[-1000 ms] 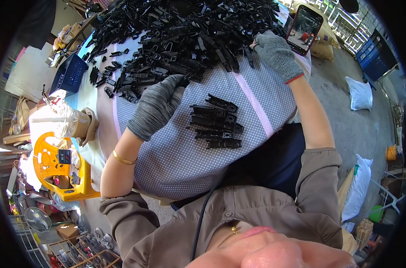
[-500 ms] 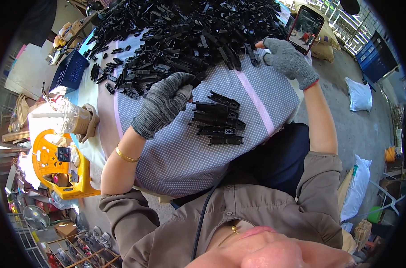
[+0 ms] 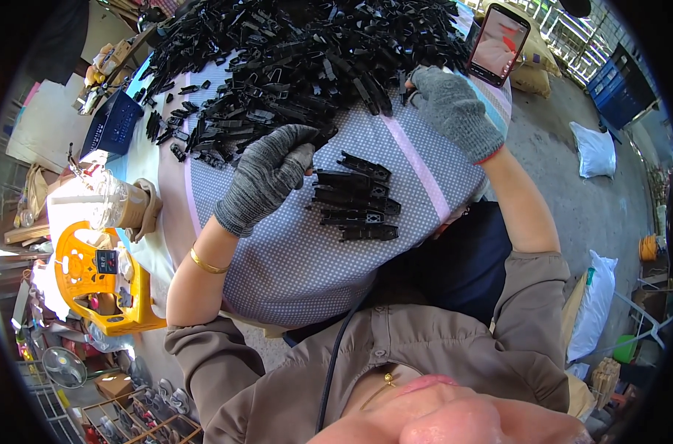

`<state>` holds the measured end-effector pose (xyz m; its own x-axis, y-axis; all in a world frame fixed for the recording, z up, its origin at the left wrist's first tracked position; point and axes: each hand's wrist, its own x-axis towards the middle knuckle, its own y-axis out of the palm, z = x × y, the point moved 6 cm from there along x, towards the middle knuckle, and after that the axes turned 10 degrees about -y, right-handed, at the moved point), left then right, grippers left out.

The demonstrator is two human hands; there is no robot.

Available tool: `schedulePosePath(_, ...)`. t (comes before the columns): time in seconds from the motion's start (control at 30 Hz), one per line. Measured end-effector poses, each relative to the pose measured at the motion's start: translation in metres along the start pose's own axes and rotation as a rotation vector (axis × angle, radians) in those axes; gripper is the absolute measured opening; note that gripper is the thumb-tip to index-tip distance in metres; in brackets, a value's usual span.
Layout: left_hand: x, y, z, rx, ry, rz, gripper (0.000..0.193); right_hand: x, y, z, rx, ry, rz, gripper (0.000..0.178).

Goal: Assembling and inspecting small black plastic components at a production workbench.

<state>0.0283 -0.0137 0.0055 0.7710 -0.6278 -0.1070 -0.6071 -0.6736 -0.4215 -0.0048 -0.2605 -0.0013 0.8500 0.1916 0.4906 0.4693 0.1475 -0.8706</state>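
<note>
My left hand (image 3: 266,174), in a grey knit glove with bare fingertips, is closed around a small black plastic part (image 3: 324,136) at the near edge of a large heap of black plastic parts (image 3: 292,59). At the heap's right edge, my right hand (image 3: 449,107), in a similar glove, has its fingers curled together on a dark plastic piece (image 3: 403,78), which is partly hidden. Between the hands and nearer to me, several long black plastic parts (image 3: 355,198) lie side by side in a short column on the dotted tablecloth (image 3: 292,274).
A phone (image 3: 500,44) with a lit screen stands beyond my right hand. Left of the table are a blue basket (image 3: 114,122), a wrapped cup-like container (image 3: 125,203) and a yellow chair (image 3: 92,277). White sacks (image 3: 594,152) lie on the floor at right.
My right hand has moved left and slightly inward along the heap's edge, and its fingers have curled in. My left hand stays nearly in place, still holding its part. The phone's picture has changed.
</note>
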Motion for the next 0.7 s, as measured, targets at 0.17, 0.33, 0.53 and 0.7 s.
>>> schedulePosePath(0.17,-0.002,0.005,-0.007,0.036,0.168,0.05,0.024,0.007,-0.021,0.048,0.2,-0.116,-0.091,0.017)
schedulePosePath(0.33,-0.009,0.018,-0.012,0.186,0.424,0.062,0.025,0.009,-0.007,0.103,0.525,-0.339,0.129,0.026)
schedulePosePath(0.53,-0.007,0.014,-0.012,0.165,0.326,0.102,0.03,0.014,-0.016,0.101,1.015,-0.121,0.023,0.029)
schedulePosePath(0.7,-0.008,0.007,-0.014,0.038,0.291,0.091,0.03,0.015,-0.018,0.109,0.724,-0.141,0.206,0.043)
